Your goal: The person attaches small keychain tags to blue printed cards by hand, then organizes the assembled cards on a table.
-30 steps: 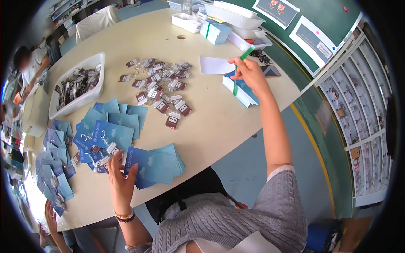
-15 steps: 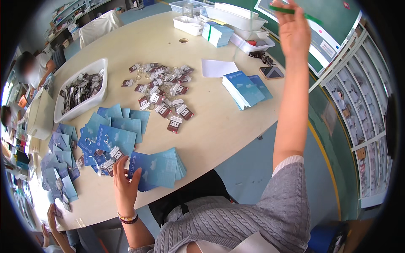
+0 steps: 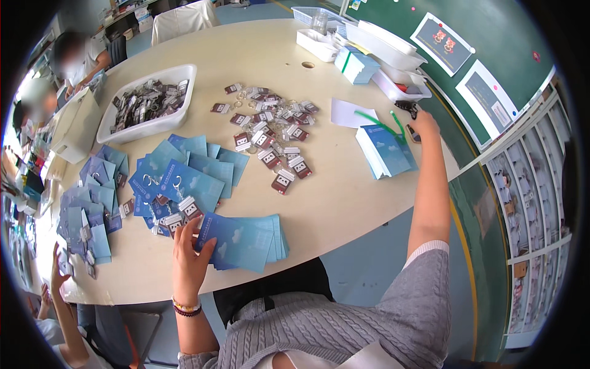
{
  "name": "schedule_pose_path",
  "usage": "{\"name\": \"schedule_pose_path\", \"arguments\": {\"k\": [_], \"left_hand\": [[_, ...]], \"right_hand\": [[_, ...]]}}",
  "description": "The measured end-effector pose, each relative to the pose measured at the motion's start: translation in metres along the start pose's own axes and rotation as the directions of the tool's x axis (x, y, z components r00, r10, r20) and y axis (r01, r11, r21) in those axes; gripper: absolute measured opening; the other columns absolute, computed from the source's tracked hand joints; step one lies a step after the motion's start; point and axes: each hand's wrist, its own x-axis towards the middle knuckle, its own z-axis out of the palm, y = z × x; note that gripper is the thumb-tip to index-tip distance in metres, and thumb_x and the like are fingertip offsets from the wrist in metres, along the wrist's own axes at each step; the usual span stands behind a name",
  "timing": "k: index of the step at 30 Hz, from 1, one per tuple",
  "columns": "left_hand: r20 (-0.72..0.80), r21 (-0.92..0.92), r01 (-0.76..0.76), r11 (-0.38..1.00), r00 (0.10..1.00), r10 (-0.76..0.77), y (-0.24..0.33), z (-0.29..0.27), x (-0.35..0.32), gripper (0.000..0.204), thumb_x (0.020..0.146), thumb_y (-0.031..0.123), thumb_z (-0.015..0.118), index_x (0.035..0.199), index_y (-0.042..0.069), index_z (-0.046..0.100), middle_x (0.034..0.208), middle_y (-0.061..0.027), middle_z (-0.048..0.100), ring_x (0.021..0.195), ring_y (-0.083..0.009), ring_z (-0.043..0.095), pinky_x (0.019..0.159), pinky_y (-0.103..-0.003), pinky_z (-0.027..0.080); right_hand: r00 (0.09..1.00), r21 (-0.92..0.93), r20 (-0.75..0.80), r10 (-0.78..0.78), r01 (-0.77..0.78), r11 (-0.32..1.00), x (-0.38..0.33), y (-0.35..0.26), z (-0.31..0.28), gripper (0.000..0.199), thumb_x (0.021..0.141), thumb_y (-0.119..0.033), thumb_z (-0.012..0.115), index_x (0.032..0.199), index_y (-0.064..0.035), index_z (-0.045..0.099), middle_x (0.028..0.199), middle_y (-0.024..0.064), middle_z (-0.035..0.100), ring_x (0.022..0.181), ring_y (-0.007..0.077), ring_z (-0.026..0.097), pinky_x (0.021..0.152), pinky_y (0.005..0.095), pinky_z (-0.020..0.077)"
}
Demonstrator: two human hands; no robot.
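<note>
My left hand (image 3: 190, 258) rests flat, fingers spread, on a fanned stack of blue cards (image 3: 249, 243) at the near table edge. My right hand (image 3: 423, 125) reaches out to the table's right edge and pinches one end of a thin green band (image 3: 378, 121). The band curves over a neat stack of blue cards (image 3: 387, 150) just left of that hand. A scattered pile of small brown and white keychain tags (image 3: 270, 132) lies mid-table.
Blue cards with tags (image 3: 181, 175) are spread to the left. A white tray (image 3: 132, 131) holds more tags. White bins (image 3: 384, 42) and a banded blue stack (image 3: 359, 64) stand at the back, beside a white sheet (image 3: 345, 112). Other people (image 3: 80, 55) sit at left.
My right hand, raised high with the green band half a second ago, has come down beside the right blue stack. My left hand has stayed on the fanned cards.
</note>
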Motion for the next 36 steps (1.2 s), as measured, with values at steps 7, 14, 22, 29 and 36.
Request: {"name": "schedule_pose_path", "arguments": {"k": [7,14,22,29,36], "left_hand": [[0.0,-0.018,0.067,0.998,0.998,-0.067,0.005,-0.004,-0.003,0.047,0.076,0.007,0.069,0.12,0.004,0.052,0.091,-0.0076,0.053,0.075,-0.0179,0.053,0.062,-0.029,0.047],[-0.01,-0.069,0.069,0.995,0.998,-0.07,0.001,-0.005,-0.001,0.046,0.076,0.004,0.068,0.12,0.003,0.052,0.077,-0.0037,0.052,0.067,-0.0126,0.049,0.058,-0.025,0.042],[0.107,-0.422,0.23,0.877,0.973,-0.203,0.004,-0.007,0.003,0.047,0.083,0.001,0.062,0.126,-0.005,0.043,0.072,-0.0002,0.057,0.06,-0.0051,0.049,0.052,-0.019,0.039],[0.19,-0.658,0.265,0.705,0.964,-0.185,0.002,-0.017,0.013,0.025,0.089,0.006,0.057,0.111,-0.004,0.048,0.074,-0.0031,0.061,0.054,-0.005,0.052,0.045,-0.018,0.041],[0.194,-0.751,0.207,0.628,0.977,-0.09,0.008,-0.027,0.048,0.018,0.092,0.009,0.053,0.106,-0.003,0.051,0.084,-0.0057,0.061,0.057,-0.008,0.058,0.048,-0.019,0.049]], "right_hand": [[0.86,0.277,0.352,-0.369,0.281,0.919,-0.007,-0.125,-0.033,0.032,0.071,-0.029,0.069,0.079,0.0017,0.066,0.075,0.0178,0.066,0.073,0.0299,0.065,0.06,0.0397,0.0471],[0.974,0.022,-0.105,-0.199,0.202,0.979,0.005,-0.121,-0.024,0.021,0.084,-0.012,0.05,0.098,-0.0063,0.065,0.1,0.0148,0.065,0.094,0.0313,0.063,0.078,0.0408,0.0503],[0.403,0.698,-0.071,-0.913,0.674,0.244,-0.184,-0.24,-0.033,0.018,0.082,-0.02,0.062,0.086,-0.0031,0.063,0.074,0.0102,0.063,0.07,0.0168,0.059,0.066,0.0308,0.0463],[0.484,0.394,0.034,-0.875,0.798,0.456,-0.227,-0.237,-0.011,0.021,0.078,-0.025,0.066,0.08,-0.006,0.056,0.088,0.0081,0.058,0.079,0.0273,0.059,0.068,0.0393,0.0463],[0.57,0.452,0.023,-0.821,0.727,0.517,-0.233,-0.236,-0.013,0.022,0.077,-0.025,0.067,0.079,-0.0057,0.057,0.083,0.0078,0.06,0.08,0.026,0.06,0.067,0.0379,0.0468]]}}
